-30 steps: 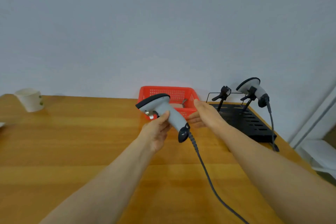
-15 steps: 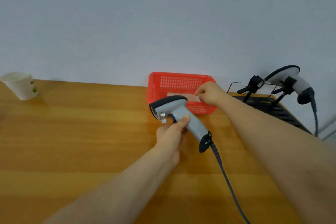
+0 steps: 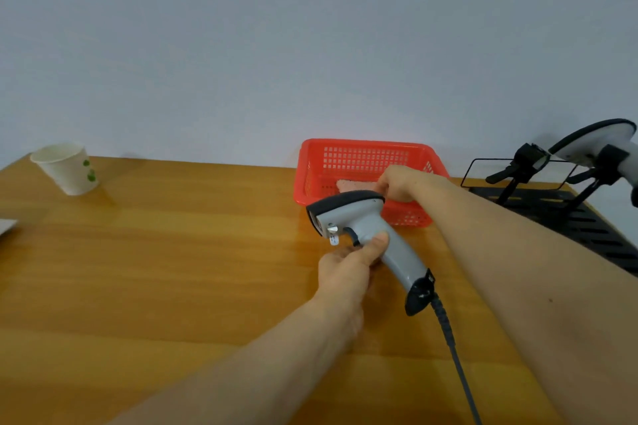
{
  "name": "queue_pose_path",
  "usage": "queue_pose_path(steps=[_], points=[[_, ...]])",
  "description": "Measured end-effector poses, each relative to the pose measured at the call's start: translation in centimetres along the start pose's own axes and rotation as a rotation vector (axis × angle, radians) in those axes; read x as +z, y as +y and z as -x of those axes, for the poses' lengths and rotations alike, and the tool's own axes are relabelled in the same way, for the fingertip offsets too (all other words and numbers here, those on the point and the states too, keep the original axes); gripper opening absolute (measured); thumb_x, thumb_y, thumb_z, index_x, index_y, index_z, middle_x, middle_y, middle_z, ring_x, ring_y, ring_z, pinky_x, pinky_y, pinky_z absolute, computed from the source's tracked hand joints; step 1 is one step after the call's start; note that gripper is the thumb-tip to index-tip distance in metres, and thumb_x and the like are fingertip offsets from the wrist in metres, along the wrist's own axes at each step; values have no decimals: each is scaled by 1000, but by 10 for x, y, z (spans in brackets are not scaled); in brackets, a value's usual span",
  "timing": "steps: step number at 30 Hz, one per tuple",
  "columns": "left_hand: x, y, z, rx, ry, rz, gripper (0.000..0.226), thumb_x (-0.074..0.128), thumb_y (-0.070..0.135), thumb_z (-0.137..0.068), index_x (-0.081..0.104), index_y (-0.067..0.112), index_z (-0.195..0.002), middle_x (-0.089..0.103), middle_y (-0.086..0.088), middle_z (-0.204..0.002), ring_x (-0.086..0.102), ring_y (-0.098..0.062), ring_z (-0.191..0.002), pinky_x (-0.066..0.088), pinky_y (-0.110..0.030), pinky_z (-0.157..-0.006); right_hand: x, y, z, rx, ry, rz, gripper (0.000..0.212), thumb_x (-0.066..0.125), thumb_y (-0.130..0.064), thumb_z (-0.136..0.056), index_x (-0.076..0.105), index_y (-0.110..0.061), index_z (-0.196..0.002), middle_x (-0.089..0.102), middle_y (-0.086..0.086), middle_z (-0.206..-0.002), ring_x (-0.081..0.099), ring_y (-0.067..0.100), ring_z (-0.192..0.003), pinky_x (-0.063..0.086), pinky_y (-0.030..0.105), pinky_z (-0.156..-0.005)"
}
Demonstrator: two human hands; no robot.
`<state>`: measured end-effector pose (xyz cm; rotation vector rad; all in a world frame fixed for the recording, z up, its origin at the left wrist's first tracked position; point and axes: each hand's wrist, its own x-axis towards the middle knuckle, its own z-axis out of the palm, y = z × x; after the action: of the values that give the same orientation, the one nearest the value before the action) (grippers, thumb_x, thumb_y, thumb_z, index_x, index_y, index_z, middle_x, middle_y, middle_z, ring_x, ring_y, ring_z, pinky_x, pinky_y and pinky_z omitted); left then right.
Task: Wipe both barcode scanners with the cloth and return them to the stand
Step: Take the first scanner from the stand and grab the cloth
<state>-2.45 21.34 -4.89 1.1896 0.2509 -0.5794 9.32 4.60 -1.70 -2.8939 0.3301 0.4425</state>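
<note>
Since a moment ago the right hand [image 3: 397,183] has sunk deeper into the basket [image 3: 366,162], its grip pinching the pink cloth [image 3: 352,186] there. Just in front of the basket, above the worktop [image 3: 172,269], the left hand [image 3: 348,269] has its grip clamped on one scanner [image 3: 376,235]. Right of the basket, the second scanner [image 3: 600,145] sits on the stand [image 3: 587,224].

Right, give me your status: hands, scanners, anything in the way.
Left hand gripping one scanner above the table. Right hand in the basket, on the cloth. Second scanner on the stand. Nothing in the way.
</note>
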Motion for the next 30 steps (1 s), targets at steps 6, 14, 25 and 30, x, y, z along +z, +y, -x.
queue_pose_path(steps=[6, 14, 25, 30], points=[[-3, 8, 6, 17, 31, 4, 34, 77, 25, -77, 65, 5, -101, 72, -9, -100, 66, -19, -92, 45, -24, -66, 0, -9, -3, -22, 37, 38, 13, 57, -8, -83, 65, -12, -74, 63, 14, -92, 58, 25, -87, 45, 31, -76], [-2, 18, 35, 67, -33, 75, 15, 73, 16, -81, 65, 8, -90, 72, -6, -92, 68, -14, -83, 49, -21, -64, -46, 6, 76, -38, 571, -335, 21, 56, -15, -87, 62, -4, -103, 64, 13, -107, 57, 29, -101, 40, 30, -79], [8, 22, 99, 140, -85, 76, 22, 72, 19, -82, 62, 7, -97, 70, -7, -96, 65, -13, -81, 46, -23, -67, -28, 7, 219, 89, 134, -694, 52, 55, -53, -85, 60, -7, -108, 68, 11, -88, 64, 20, -69, 50, 27, -55], [23, 14, 120, 157, -153, 58, 36, 71, 17, -83, 61, 2, -114, 71, -13, -106, 68, -22, -91, 47, -25, -63, -8, -9, 258, 13, -225, -1260, 78, 49, -71, -73, 59, -6, -114, 68, 14, -101, 67, 27, -85, 57, 35, -67]])
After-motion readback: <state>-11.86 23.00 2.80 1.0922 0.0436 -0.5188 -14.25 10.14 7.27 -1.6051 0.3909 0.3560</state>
